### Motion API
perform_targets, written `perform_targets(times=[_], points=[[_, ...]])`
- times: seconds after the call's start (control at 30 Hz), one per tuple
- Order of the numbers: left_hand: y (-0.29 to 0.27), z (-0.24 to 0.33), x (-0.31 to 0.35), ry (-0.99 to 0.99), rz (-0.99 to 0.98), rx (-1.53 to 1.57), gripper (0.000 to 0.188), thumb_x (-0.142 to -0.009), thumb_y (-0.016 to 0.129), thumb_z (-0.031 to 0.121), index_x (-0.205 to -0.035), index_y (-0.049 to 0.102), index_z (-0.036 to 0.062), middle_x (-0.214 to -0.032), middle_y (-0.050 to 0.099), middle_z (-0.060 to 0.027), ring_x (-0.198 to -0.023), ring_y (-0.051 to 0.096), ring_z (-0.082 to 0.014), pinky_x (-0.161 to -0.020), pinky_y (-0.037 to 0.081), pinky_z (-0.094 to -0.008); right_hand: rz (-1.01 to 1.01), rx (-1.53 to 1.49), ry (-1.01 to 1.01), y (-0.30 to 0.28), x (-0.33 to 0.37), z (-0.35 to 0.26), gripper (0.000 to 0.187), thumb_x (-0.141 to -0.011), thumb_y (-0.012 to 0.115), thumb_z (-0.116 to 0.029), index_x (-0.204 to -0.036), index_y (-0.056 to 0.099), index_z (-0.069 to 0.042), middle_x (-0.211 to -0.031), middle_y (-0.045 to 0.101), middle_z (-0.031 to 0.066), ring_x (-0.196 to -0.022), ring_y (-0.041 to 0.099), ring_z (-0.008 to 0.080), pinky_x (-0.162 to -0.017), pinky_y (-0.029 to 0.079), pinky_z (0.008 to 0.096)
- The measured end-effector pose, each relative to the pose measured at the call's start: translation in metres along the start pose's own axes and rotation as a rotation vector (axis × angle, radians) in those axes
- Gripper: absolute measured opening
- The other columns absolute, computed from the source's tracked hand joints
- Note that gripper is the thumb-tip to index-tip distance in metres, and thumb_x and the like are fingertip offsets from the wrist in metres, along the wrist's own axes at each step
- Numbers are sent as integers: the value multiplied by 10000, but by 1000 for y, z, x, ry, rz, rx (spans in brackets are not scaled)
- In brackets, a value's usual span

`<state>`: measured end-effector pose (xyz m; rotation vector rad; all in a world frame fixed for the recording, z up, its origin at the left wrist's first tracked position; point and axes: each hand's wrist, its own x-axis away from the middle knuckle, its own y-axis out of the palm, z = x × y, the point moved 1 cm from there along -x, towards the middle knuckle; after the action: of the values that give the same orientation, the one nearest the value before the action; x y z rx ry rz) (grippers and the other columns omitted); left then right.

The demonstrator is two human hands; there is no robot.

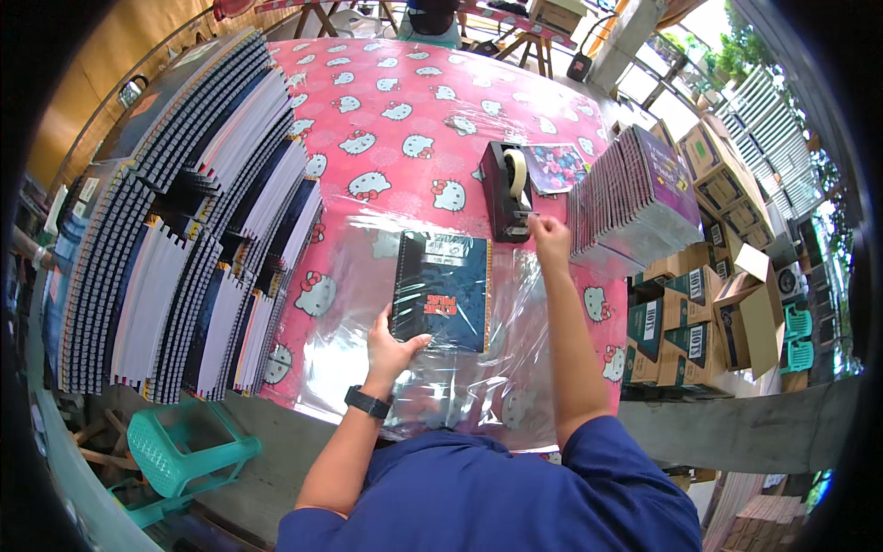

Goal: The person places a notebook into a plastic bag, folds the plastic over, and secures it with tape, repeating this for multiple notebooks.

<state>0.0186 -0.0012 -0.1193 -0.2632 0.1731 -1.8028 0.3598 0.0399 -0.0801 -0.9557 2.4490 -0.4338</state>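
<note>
A dark blue spiral notebook point(443, 288) lies on a sheet of clear plastic wrap point(349, 359) spread over the table. My left hand point(390, 350) presses on the notebook's near left corner, fingers spread. My right hand point(549, 235) reaches out to the black tape dispenser point(505, 190) beyond the notebook, fingertips pinched at the tape end by its cutter. The tape strip itself is too small to make out clearly.
The table has a pink cloth with white cat faces point(395, 110). Long rows of spiral notebooks point(175, 239) fill its left side. A wrapped stack of notebooks point(635, 189) stands at the right. Cardboard boxes point(717, 304) sit beyond the right edge, a green stool point(179, 446) at lower left.
</note>
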Motion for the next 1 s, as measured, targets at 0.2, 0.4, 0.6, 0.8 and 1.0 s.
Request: perform_targets(times=[0.2,0.4,0.6,0.8,1.0], points=[[10,3,-1,-31,-57,88,822,-524,833,251,-1187,460,-62,-1041,591,-185,-963,580,-283,-861,448,-355,-343,-560,670,-25,10,45,256,-781,692,-236,-840,643,9,-703,618,38,-536,509,99,-472,388,257],[9,-4,-2,36,11,29,812,-523,831,245,-1188,468,-46,-1073,578,-190,-998,562,-295,-881,436,-368,-378,280,8,-44,-1,-41,239,-742,700,-229,-808,664,-3,-691,630,40,-613,566,109,-580,458,292],[9,-8,-2,-11,-7,94,831,-524,825,267,-1201,458,-43,-1111,553,-198,-1048,531,-303,-908,416,-376,-1405,332,-363,16,97,-159,346,-691,718,-361,-751,655,-26,-678,624,82,-614,584,174,-572,454,316],[5,4,-2,18,-29,9,875,-563,819,296,-1242,399,-62,-1105,548,-191,-1045,532,-281,-890,428,-363,-874,1029,-375,21,80,-129,578,-534,749,-558,-761,671,-33,-707,642,114,-728,643,274,-636,503,374],[12,24,-23,-341,-376,695,627,-671,769,212,-1130,468,-92,-937,613,-140,-791,618,-196,-693,508,-292,-563,243,65,-10,126,-73,666,-724,726,-422,-1139,484,39,-1053,586,149,-939,557,163,-785,446,305]])
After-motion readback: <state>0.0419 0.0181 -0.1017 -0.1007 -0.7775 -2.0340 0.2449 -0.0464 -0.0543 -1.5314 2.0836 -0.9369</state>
